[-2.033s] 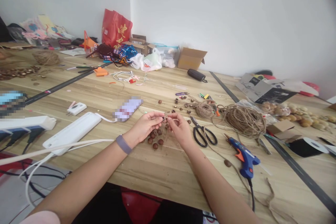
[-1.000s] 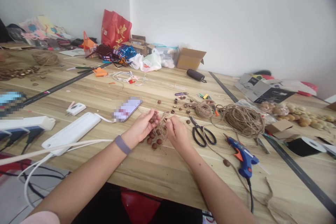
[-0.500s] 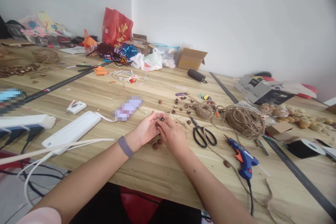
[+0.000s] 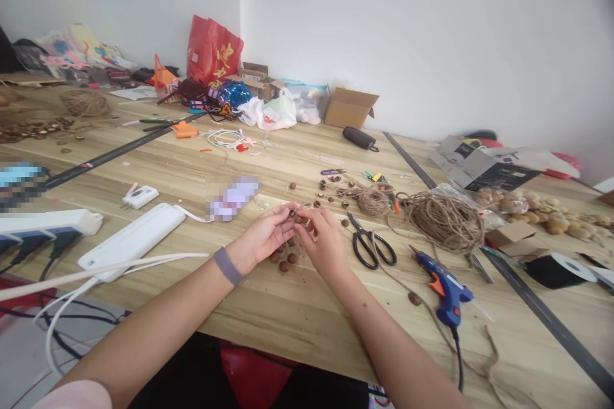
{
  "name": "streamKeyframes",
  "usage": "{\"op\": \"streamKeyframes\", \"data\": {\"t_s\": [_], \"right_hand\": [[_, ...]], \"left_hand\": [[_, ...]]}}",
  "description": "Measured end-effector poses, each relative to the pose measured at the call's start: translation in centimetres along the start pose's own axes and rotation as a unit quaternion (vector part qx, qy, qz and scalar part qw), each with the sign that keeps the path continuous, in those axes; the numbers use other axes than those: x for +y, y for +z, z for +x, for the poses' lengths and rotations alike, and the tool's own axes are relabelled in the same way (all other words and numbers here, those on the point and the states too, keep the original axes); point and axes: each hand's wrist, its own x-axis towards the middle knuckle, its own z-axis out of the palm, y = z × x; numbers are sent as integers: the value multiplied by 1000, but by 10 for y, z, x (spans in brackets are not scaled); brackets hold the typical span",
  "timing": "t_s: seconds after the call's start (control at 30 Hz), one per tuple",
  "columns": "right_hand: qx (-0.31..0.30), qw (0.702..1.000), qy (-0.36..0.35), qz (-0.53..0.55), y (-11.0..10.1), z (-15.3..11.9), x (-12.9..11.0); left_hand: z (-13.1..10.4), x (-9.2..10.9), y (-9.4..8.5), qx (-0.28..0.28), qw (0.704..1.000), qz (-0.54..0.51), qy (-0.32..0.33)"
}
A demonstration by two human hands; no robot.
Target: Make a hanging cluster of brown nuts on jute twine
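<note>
My left hand (image 4: pixel 266 233) pinches a small, round, dark brown nutshell (image 4: pixel 292 213) between thumb and fingertips, its hollow side showing. Close against it, my right hand (image 4: pixel 325 239) has thumb and fingers drawn together over something small and brown, mostly hidden by the fingers. Below both hands, a cluster of brown nutshells (image 4: pixel 284 266) with thin strands of twine rests on the wooden table (image 4: pixel 288 326). More loose nutshells (image 4: pixel 323 185) are scattered just beyond my hands. To the right of my right hand lie black-handled scissors (image 4: pixel 367 249).
On the right are a blue glue gun (image 4: pixel 448 294), a large coil of twine (image 4: pixel 446 220) and a smaller twine ball (image 4: pixel 375 201). A white power strip (image 4: pixel 132 241) with cables lies left. Cardboard boxes (image 4: pixel 352 107) and a red bag (image 4: pixel 213 48) stand at the back.
My right hand has shifted slightly, its fingers now lifted and pinched differently. The nutshell in my left fingertips shows more plainly, and more of the cluster below is visible.
</note>
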Motion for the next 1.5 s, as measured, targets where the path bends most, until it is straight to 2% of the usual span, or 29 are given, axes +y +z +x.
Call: {"op": "streamKeyframes", "data": {"t_s": [0.1,0.33,0.5,0.67,1.03,1.27,1.5], "right_hand": [[11,1000,18,22,0,2,2],[27,998,51,40,1,4,-1],[51,987,104,114,4,4,0],[55,979,102,169,5,5,2],[54,975,108,186,1,5,4],[54,981,92,160,2,5,5],[35,977,92,191,-2,7,5]], "left_hand": [[1,-2,0,7,1000,-4,9],[3,-5,-3,-24,999,35,31],[2,-6,-4,-1,999,36,40],[0,-5,-3,14,998,42,42],[-3,-2,4,16,998,40,54],[-1,-4,-1,1,998,46,49],[1,-2,-1,16,998,52,43]]}}
